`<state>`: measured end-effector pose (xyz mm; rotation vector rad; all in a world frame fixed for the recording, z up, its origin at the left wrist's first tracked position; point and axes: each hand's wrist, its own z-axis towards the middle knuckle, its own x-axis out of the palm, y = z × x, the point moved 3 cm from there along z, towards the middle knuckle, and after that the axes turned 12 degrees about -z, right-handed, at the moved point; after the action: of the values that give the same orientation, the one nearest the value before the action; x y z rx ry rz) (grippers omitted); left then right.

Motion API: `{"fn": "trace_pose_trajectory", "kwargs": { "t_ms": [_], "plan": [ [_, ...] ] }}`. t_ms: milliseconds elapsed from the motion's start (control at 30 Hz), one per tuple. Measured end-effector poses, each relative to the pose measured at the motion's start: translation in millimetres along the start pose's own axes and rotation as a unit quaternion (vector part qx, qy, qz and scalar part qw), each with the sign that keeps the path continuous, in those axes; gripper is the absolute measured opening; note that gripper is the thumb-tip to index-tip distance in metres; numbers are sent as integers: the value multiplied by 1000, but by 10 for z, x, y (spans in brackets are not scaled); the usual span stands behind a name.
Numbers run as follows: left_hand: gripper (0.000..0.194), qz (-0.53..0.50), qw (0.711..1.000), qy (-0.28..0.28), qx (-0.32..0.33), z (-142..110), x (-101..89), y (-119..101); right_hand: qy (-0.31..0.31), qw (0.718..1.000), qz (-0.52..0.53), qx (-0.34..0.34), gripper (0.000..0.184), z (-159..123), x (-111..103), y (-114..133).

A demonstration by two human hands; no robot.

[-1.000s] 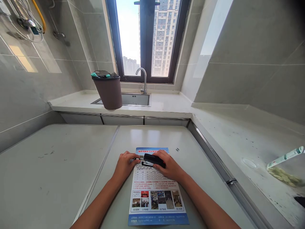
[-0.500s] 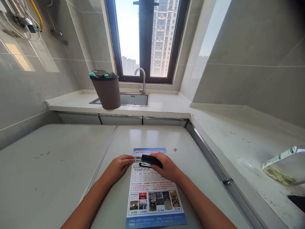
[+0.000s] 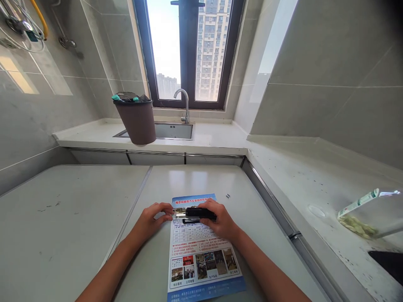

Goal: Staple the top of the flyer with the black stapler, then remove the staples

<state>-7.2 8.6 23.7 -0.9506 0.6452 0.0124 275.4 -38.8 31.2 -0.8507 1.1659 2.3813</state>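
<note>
A black stapler [image 3: 198, 213] is held above a printed flyer [image 3: 204, 239] by my right hand [image 3: 218, 218], whose fingers are wrapped round its right end. From the stapler's left end juts a shiny metal part [image 3: 179, 214], seemingly its staple tray. My left hand [image 3: 155, 217] pinches the outer end of that metal part between thumb and fingertips. Whether staples sit inside it cannot be made out. The flyer lies flat on the white table, with blue bands, a table of figures and small photos. Beyond its upper right corner lie small staple strips [image 3: 228, 196].
A brown bin [image 3: 135, 123] stands on the far counter, partly over the sink [image 3: 174, 132] with its faucet [image 3: 185, 105]. On the right counter [image 3: 289, 167] are a clear container with a green-white packet [image 3: 359, 203] and a dark object [image 3: 387, 264].
My left hand has shifted slightly left and more of the metal part now shows outside the stapler. The stapler looks more level. The whole view has shifted a little.
</note>
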Motion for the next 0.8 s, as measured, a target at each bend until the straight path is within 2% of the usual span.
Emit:
{"fn": "trace_pose_trajectory", "kwargs": {
  "t_ms": [67,200,300,400,533,633,700,800],
  "plan": [
    [13,-32,999,-10,-10,9,44,-47,-5,1000,26,0,30,2,5,55],
    [12,-78,996,27,20,43,222,-188,11,998,69,-5,30,2,97,165],
    [7,-81,995,34,46,59,318,-284,2,997,80,0,30,0,129,213],
    [8,-62,996,24,65,58,333,-330,-3,998,66,4,30,11,119,240],
    [8,-11,999,-35,31,75,263,-250,-32,999,29,10,30,29,93,237],
    [12,72,994,-76,-9,110,226,-117,-85,995,-32,50,31,19,33,147],
    [24,126,989,-66,-25,127,243,-31,-116,985,-86,94,30,-3,-48,43],
    [45,181,983,4,-33,118,309,54,-127,965,-186,131,30,-36,-212,-99]
  ]
}}
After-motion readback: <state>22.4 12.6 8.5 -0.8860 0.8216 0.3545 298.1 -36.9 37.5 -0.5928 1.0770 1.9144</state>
